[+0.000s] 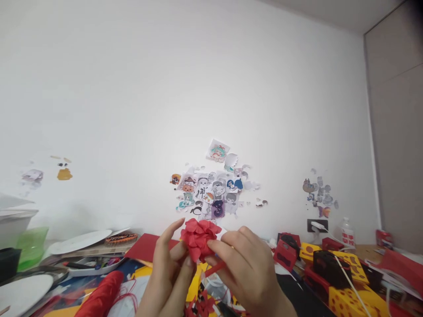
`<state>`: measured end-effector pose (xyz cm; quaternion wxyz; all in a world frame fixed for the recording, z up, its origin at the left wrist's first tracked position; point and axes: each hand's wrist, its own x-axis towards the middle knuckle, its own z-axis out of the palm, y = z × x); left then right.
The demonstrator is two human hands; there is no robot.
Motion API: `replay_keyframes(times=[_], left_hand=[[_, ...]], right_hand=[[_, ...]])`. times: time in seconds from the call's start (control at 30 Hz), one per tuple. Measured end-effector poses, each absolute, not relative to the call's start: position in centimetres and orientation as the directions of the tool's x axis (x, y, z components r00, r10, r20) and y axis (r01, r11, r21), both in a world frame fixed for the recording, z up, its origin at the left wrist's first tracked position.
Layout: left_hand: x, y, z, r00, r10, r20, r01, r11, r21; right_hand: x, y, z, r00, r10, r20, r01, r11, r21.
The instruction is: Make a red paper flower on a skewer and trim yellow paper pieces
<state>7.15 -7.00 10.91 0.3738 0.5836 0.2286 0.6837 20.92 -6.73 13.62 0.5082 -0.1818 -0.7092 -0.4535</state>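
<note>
A crumpled red paper flower (pixel 200 237) is held up in the middle, above the cluttered table. My left hand (pixel 172 266) grips its lower left side between thumb and fingers, with the index finger raised off it. On the right side, my right hand (pixel 244 264) pinches the petals with thumb and fingertips. A thin red strip (pixel 214 268) shows beneath the flower by the right fingers. Below the hands lie red paper scraps (pixel 201 304) and yellow paper.
At the left are a red roll (pixel 101 297), a white plate (pixel 24 293), a pen tray (pixel 95 266) and a green container (pixel 31 248). Red and yellow boxes (pixel 350 266) crowd the right, before a bottle (pixel 347 233). Stickers (pixel 211 189) cover part of the wall.
</note>
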Motion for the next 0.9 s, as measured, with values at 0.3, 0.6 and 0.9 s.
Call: replay_keyframes(times=[0.3,0.6,0.9], left_hand=[[7.3,-7.2,10.0,-0.056,0.739,0.671,-0.245,-0.662,0.709],[7.5,-7.7,10.3,-0.143,0.747,0.649,-0.175,-0.664,0.727],[7.3,-7.7,10.0,-0.207,0.702,0.682,0.031,-0.692,0.721]], right_hand=[[20.5,-6.8,13.4,-0.348,-0.249,0.904,0.736,0.524,0.428],[20.5,-7.2,13.3,-0.392,-0.329,0.859,0.71,0.485,0.51],[20.6,-6.2,12.5,-0.464,-0.331,0.822,0.73,0.383,0.566]])
